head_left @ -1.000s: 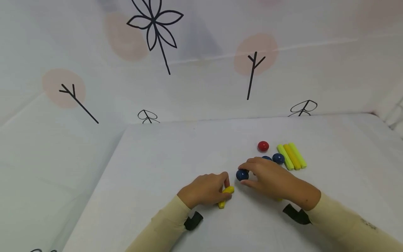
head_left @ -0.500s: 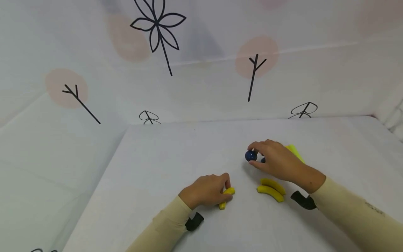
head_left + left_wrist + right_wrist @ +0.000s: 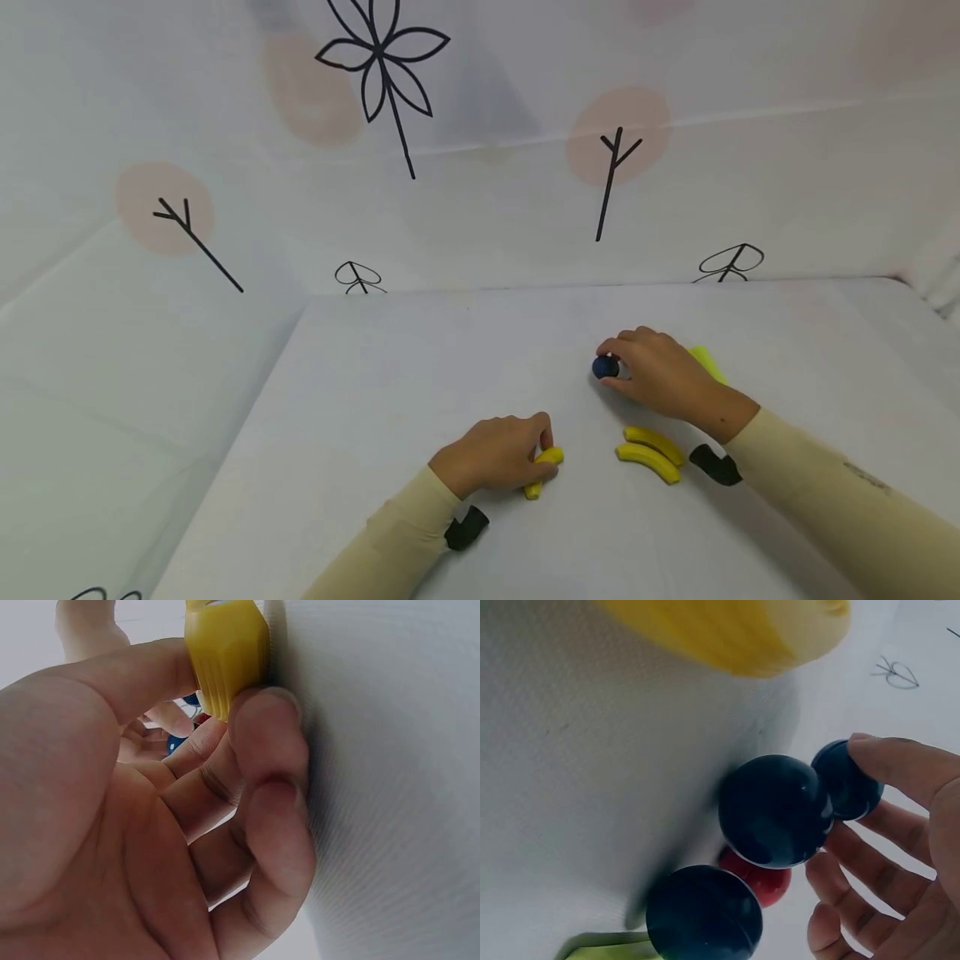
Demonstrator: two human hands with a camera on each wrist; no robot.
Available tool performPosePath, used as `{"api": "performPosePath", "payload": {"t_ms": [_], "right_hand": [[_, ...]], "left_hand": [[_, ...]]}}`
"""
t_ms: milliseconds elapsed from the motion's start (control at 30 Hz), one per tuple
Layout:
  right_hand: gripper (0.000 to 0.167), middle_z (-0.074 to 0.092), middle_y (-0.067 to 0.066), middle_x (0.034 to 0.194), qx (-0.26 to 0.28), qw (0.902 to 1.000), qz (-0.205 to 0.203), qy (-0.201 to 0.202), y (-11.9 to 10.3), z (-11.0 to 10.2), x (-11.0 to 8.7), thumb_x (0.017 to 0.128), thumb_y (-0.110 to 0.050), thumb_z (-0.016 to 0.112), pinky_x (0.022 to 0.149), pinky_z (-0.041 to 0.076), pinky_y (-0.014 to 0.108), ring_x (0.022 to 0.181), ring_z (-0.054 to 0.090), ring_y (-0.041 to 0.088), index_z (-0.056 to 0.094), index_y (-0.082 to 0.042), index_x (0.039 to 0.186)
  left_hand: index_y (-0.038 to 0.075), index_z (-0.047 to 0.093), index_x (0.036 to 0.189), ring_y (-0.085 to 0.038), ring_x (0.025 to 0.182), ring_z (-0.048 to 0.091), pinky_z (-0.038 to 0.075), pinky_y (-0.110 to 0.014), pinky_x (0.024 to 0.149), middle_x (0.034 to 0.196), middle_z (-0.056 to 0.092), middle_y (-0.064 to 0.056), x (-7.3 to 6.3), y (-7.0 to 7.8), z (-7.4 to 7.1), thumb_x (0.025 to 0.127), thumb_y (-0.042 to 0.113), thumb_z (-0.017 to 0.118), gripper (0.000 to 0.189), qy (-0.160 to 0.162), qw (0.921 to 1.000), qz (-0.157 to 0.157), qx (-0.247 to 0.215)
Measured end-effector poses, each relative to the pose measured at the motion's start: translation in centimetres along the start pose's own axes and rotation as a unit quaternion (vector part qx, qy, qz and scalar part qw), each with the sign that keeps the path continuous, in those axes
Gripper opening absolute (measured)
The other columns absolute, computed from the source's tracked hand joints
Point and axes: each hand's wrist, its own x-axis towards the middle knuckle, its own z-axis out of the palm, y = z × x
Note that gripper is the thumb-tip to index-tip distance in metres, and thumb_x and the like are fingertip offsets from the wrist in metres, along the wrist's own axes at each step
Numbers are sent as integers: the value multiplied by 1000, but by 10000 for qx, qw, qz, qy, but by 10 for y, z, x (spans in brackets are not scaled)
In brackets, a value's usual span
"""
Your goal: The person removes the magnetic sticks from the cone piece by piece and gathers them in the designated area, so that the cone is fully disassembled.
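My left hand (image 3: pixel 495 454) pinches a yellow toy banana (image 3: pixel 551 456) low over the white table. Its ribbed end shows between thumb and fingers in the left wrist view, the banana (image 3: pixel 229 656) close to the cloth. Farther back on the right, my right hand (image 3: pixel 660 375) holds a dark blue ball (image 3: pixel 605 367) between thumb and fingers. The right wrist view shows this held ball (image 3: pixel 846 780) beside a second blue ball (image 3: pixel 776 811). A third blue ball (image 3: pixel 705 913) and a red ball (image 3: pixel 759 876) sit close by; the hand hides them in the head view.
Two more toy bananas (image 3: pixel 649 455) lie side by side in front of the right hand. Behind that hand a yellow-green stick (image 3: pixel 708 365) shows partly. A patterned cloth (image 3: pixel 487 208) hangs behind the table's back edge.
My right hand has carried the blue ball back and a little right, toward the other balls, uncovering the two bananas. My left hand stays in place with its banana.
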Motion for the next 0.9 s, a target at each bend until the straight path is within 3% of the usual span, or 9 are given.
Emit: {"api": "performPosePath", "payload": {"t_ms": [667, 900], "right_hand": [[46, 71, 16, 115, -169, 9996, -33, -206, 6, 10, 1, 82, -16, 83, 86, 56, 48, 97, 64, 30, 68, -4, 124], [37, 73, 11, 109, 36, 9997, 118, -199, 6, 12, -1, 84, -16, 81, 86, 55, 49, 94, 62, 27, 65, -8, 116]], "left_hand": [[22, 56, 101, -7, 56, 49, 38, -23, 53, 67, 56, 9, -1, 6, -1, 93, 37, 70, 22, 79, 9997, -53, 238], [21, 54, 106, -7, 55, 47, 37, -23, 52, 66, 53, 9, -4, 9, 1, 90, 38, 73, 30, 183, 9987, 40, 480]]}}
